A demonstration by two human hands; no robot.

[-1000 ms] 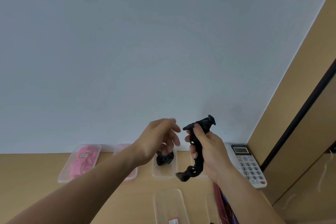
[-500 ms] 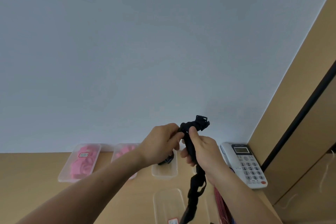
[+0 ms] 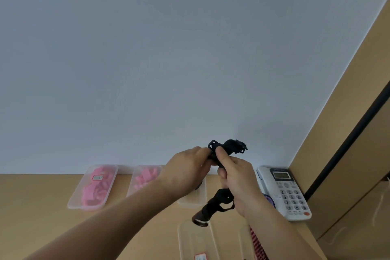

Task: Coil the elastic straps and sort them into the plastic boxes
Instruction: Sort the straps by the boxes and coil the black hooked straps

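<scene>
Black elastic strap (image 3: 219, 202) is off the bench (image 3: 31, 207), held in the air between both hands in front of the wall. Its tail dangles just above the near clear box (image 3: 185, 238).

Left grip (image 3: 185, 171): fingertips pinch the strap's top end beside the plastic buckle (image 3: 213, 145). Right grip (image 3: 238, 179): thumb on top, fingers curled round the strap body, a bunched loop sticking out above the fist.

Handling, my read:
- Light, soft and limp, so it has no shape of its own and any free length swings.
- Stretchy, so a coil probably springs open if tension drops. Needs pinching until it's in a box.
- Fabric looks grippy and slip risk is low. The hard buckles are the only stiff parts and could snag on loops.
- Best hold: pinch at the buckle end as anchor, other hand feeds the body through and wraps. Don't hold by the loose tail.

Versus earlier:
- 1 s ago the left hand was open and off the strap. Now it is on it.
- 0.5 s ago the tail hung long, down past the frame bottom. Now it is drawn up, shorter and bunched under the right fist.
- The top bundle is bigger and leans right.

The pink-filled boxes (image 3: 72, 202) look unchanged.
</scene>
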